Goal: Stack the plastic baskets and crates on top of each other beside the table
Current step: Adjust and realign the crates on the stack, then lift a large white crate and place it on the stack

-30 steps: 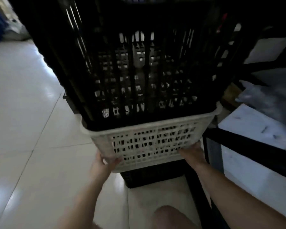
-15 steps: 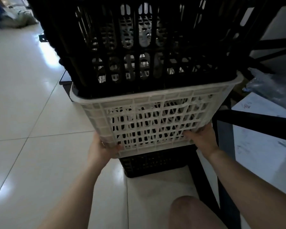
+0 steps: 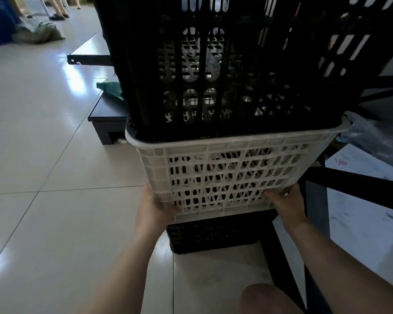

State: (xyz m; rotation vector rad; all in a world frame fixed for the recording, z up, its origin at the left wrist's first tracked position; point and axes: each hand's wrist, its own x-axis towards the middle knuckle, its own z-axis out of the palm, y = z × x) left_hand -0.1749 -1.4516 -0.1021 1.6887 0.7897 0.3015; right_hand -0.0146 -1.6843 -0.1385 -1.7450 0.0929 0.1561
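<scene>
A white lattice basket (image 3: 225, 177) fills the middle of the view, with tall black slatted crates (image 3: 213, 75) nested in it and rising out of the top of the frame. My left hand (image 3: 154, 207) grips the white basket's lower left corner, and my right hand (image 3: 286, 202) grips its lower right corner. Beneath the basket a low black crate (image 3: 216, 236) stands on the floor. Whether the basket rests on that crate or hangs just above it, I cannot tell.
A black table frame (image 3: 354, 184) with a white panel (image 3: 363, 223) stands close on the right. A low dark stool (image 3: 107, 118) with a green cloth (image 3: 109, 89) sits behind left. Pale floor tiles (image 3: 43, 155) stretch left; my knee (image 3: 266, 300) shows below.
The white basket with the black crates has come lower over the black floor crate, and both hands moved down with it. My view has tilted, so more of the floor and stool shows.
</scene>
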